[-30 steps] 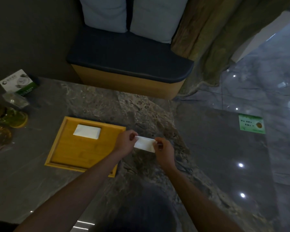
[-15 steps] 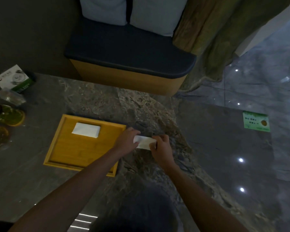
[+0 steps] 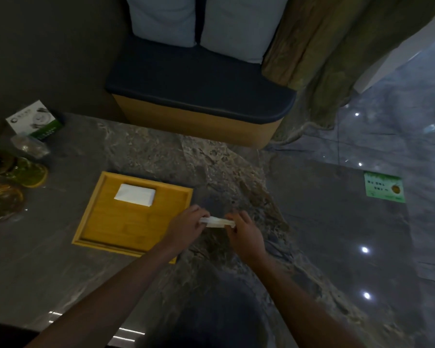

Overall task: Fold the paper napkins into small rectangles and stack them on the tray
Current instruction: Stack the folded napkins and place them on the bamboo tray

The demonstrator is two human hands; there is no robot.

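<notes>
Both hands on one paper napkin [image 3: 217, 221], held just off the right edge of the wooden tray [image 3: 103, 222], above the marble counter [image 3: 211, 167]. Left hand [image 3: 186, 228] grip pinched shut on the napkin's left end, right hand [image 3: 246, 234] grip pinched shut on its right end. Napkin reads as a narrow white strip seen nearly edge-on; fold count can't be made out. One folded napkin [image 3: 135, 194] lies flat in the tray's far-left area. Small white-green box [image 3: 34, 121] and amber glass dishes [image 3: 23, 172] sit at the counter's left edge, well apart from the tray. Green card [image 3: 384, 187] on the counter's far right.
</notes>
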